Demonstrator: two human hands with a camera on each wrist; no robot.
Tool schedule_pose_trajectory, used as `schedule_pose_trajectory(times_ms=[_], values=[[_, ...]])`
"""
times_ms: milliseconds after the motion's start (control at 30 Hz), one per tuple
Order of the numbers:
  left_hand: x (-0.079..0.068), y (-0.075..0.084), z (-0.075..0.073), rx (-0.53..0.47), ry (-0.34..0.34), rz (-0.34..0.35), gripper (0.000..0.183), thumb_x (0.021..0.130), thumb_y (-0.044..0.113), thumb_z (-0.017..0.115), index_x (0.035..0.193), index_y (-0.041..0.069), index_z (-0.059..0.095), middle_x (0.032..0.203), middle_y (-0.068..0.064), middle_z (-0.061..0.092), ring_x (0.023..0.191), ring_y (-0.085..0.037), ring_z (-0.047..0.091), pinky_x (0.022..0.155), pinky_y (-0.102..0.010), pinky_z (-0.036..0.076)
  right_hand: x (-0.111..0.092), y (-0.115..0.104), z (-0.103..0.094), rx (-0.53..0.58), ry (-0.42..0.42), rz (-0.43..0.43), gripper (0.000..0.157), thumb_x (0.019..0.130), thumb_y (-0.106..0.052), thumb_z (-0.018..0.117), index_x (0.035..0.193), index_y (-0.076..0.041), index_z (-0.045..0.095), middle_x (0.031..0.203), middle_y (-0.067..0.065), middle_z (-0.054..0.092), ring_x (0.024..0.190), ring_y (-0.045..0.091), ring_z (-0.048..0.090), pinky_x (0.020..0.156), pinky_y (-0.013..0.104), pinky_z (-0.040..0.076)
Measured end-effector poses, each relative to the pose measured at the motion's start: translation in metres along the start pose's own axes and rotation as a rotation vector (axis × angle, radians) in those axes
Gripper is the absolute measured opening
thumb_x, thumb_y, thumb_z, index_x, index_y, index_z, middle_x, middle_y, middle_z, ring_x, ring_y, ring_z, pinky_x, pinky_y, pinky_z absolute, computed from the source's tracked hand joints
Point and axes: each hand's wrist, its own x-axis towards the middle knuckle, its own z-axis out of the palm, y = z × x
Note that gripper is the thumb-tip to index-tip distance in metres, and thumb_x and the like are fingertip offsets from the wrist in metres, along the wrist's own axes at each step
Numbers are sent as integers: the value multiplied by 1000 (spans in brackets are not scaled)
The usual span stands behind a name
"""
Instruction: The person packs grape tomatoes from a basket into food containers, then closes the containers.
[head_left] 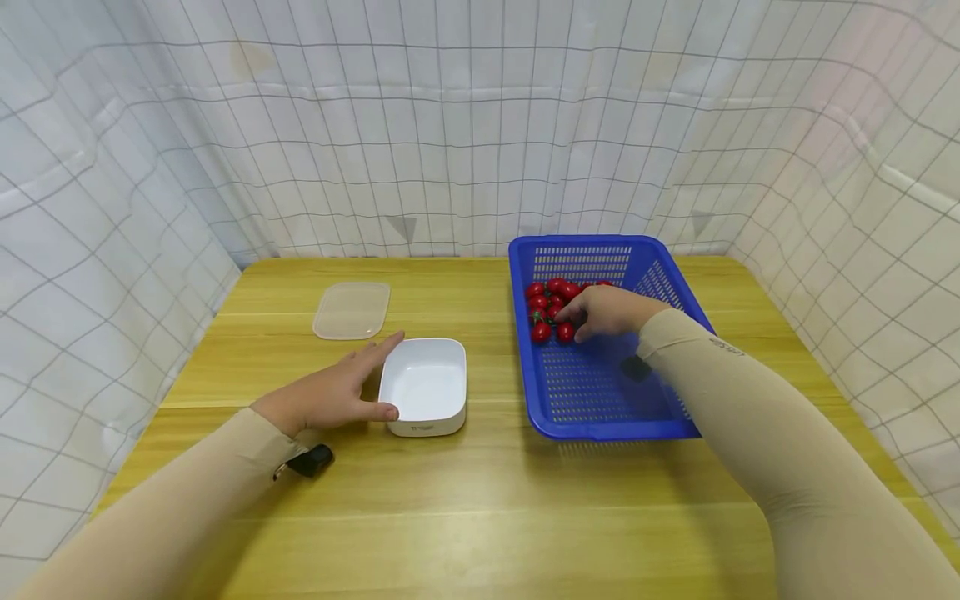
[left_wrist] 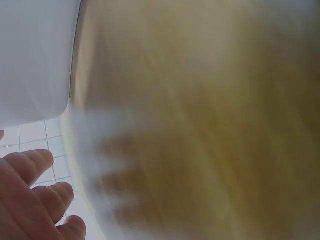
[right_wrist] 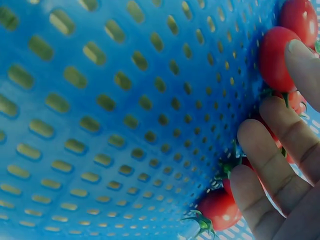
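A white square box (head_left: 423,379) with an empty inside stands on the table. My left hand (head_left: 337,390) lies spread at its left side, thumb at the near left corner and fingers by the far left corner. In the left wrist view, the box wall (left_wrist: 35,55) rises beside several fingers (left_wrist: 50,197). My right hand (head_left: 611,311) reaches into a blue basket (head_left: 529,375), over a cluster of red cherry tomatoes (head_left: 541,332). In the right wrist view, the thumb overlaps one tomato (right_wrist: 276,59), and the fingertips lie beside its green stem.
A translucent flat lid (head_left: 352,310) lies on the wooden table (head_left: 480,517), behind and left of the box. The blue basket has raised, slotted walls. White grid-patterned curtains (head_left: 465,150) stand behind the table and on both sides.
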Motion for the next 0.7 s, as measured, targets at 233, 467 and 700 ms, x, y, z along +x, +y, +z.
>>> schedule_pose_trajectory(times_ms=[233, 467, 700], values=[[1, -4, 3, -78, -21, -15, 116, 91, 52, 79, 171, 18, 2, 173, -22, 23, 156, -47, 31, 123, -68, 30, 3, 1, 4, -20, -12, 4, 43, 92, -10, 79, 135, -15, 74, 137, 11, 71, 127, 28, 65, 115, 51, 48], [1, -2, 2, -79, -25, -34, 114, 91, 54, 78, 171, 21, 4, 171, -21, 29, 152, -44, 38, 121, -65, 34, 6, 0, 7, -13, -14, 18, 41, 91, -10, 80, 132, -14, 75, 134, 11, 73, 125, 27, 66, 113, 50, 50], [2, -1, 0, -50, -26, -26, 113, 91, 55, 78, 171, 21, 7, 167, -21, 36, 147, -43, 46, 118, -64, 38, 8, 1, 9, 9, -40, 45, 40, 91, -10, 80, 131, -14, 75, 126, 9, 74, 118, 26, 65, 110, 49, 52]])
